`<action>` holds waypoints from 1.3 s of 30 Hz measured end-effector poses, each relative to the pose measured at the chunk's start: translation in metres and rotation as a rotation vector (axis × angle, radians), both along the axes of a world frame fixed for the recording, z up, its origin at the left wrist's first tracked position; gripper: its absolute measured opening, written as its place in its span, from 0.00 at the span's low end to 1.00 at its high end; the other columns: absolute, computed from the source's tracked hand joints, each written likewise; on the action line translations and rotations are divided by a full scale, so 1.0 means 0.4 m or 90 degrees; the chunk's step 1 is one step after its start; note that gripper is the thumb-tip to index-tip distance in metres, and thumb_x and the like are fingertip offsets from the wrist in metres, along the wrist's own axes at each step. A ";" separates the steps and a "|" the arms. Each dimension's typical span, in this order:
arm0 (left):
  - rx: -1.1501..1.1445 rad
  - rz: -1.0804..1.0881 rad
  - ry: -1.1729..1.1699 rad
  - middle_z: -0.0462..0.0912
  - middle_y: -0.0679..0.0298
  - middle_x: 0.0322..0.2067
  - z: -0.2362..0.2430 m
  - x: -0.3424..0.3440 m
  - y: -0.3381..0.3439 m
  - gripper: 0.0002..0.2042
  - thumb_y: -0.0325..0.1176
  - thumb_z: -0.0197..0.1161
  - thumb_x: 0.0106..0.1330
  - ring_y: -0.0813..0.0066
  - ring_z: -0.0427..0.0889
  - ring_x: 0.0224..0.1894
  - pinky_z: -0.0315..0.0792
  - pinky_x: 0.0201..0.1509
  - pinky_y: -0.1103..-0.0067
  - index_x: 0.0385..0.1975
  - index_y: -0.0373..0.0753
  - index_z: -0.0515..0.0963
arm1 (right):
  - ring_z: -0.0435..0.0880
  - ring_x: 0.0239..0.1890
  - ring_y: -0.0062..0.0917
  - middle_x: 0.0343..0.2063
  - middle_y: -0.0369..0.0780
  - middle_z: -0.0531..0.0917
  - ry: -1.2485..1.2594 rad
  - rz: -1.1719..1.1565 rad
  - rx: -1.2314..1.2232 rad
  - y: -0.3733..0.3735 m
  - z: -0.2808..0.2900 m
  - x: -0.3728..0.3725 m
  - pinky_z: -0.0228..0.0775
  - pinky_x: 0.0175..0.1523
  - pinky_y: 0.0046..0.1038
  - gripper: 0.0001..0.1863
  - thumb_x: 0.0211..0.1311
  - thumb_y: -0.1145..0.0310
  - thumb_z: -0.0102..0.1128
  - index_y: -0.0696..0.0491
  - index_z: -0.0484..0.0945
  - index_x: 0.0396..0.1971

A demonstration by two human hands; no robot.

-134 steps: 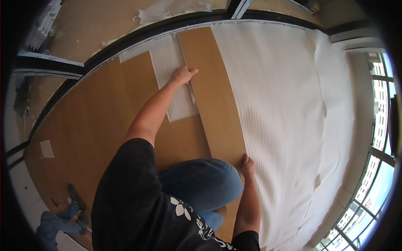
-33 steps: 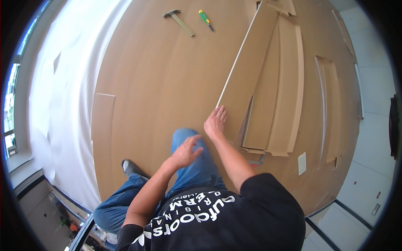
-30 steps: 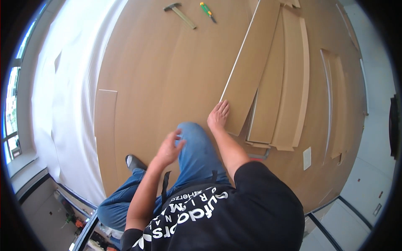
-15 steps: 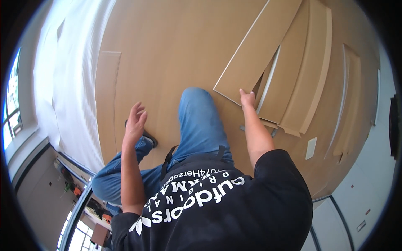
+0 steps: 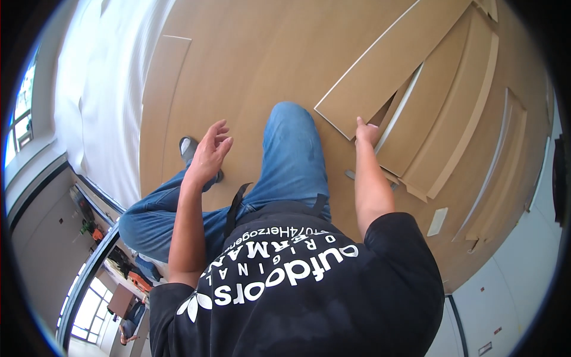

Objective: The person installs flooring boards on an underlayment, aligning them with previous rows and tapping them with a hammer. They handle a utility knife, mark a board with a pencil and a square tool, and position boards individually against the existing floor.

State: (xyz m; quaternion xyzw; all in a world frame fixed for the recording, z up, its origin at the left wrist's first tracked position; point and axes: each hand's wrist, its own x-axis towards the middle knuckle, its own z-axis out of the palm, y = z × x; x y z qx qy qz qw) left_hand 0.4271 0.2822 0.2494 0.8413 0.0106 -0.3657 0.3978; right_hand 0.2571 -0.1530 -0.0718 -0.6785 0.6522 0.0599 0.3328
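A long laminate plank (image 5: pixel 392 65) lies slanted on the laid wood floor (image 5: pixel 250 65), right of the person's bent knee (image 5: pixel 291 125), running toward the far right. The right hand (image 5: pixel 367 132) grips its near corner, fingers closed on the edge. Just right of it lie more loose planks (image 5: pixel 452 119), overlapping. The left hand (image 5: pixel 209 156) hangs free above the floor, fingers apart and lightly curled, holding nothing. White underlay (image 5: pixel 101 89) covers the floor at left.
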 end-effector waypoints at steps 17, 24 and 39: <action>-0.041 -0.123 -0.004 0.80 0.47 0.58 -0.151 0.019 -0.196 0.25 0.38 0.62 0.73 0.58 0.84 0.55 0.77 0.60 0.68 0.66 0.35 0.70 | 0.75 0.24 0.19 0.25 0.33 0.77 -0.510 -0.083 0.428 0.111 0.266 0.132 0.70 0.28 0.25 0.13 0.74 0.61 0.63 0.56 0.76 0.38; -0.102 -0.132 0.000 0.80 0.49 0.56 -0.059 -0.009 -0.192 0.24 0.36 0.62 0.74 0.61 0.83 0.55 0.78 0.58 0.69 0.67 0.37 0.69 | 0.76 0.27 0.22 0.27 0.34 0.77 -0.350 -0.173 0.398 0.040 0.099 0.082 0.75 0.32 0.28 0.10 0.77 0.61 0.55 0.52 0.75 0.47; -0.524 0.628 0.125 0.85 0.56 0.49 -0.108 -0.081 -0.176 0.24 0.43 0.68 0.71 0.67 0.85 0.49 0.81 0.53 0.70 0.58 0.31 0.76 | 0.85 0.52 0.35 0.52 0.43 0.84 -0.453 0.135 0.960 0.454 0.637 0.238 0.81 0.55 0.40 0.21 0.78 0.59 0.54 0.51 0.68 0.64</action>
